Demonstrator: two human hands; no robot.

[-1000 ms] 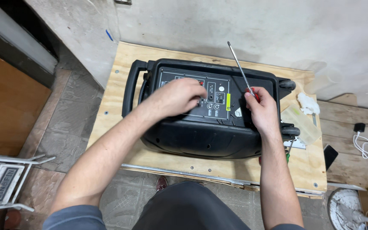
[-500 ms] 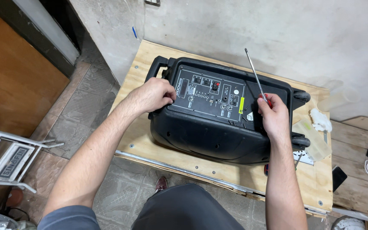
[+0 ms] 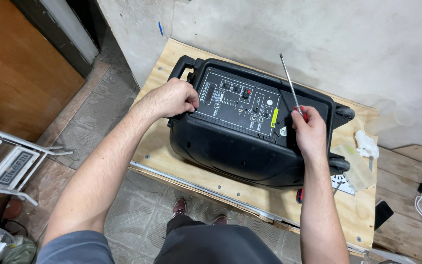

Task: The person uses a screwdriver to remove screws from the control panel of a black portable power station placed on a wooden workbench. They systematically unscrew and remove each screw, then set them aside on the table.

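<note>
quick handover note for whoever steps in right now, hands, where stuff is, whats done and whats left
Left hand: fingers grip the left edge of the control panel.
Right hand: shut on the screwdriver, shaft pointing up and away, tip off the panel.
Black speaker: lies on its back on the plywood table.
Done: cannot tell which screws are out.
Left: panel sits in the speaker.

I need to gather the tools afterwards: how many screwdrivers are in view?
2. One long-shafted screwdriver is held in the right hand above the black speaker. A second screwdriver handle pokes out under the speaker's near edge. Others may be hidden.
</note>
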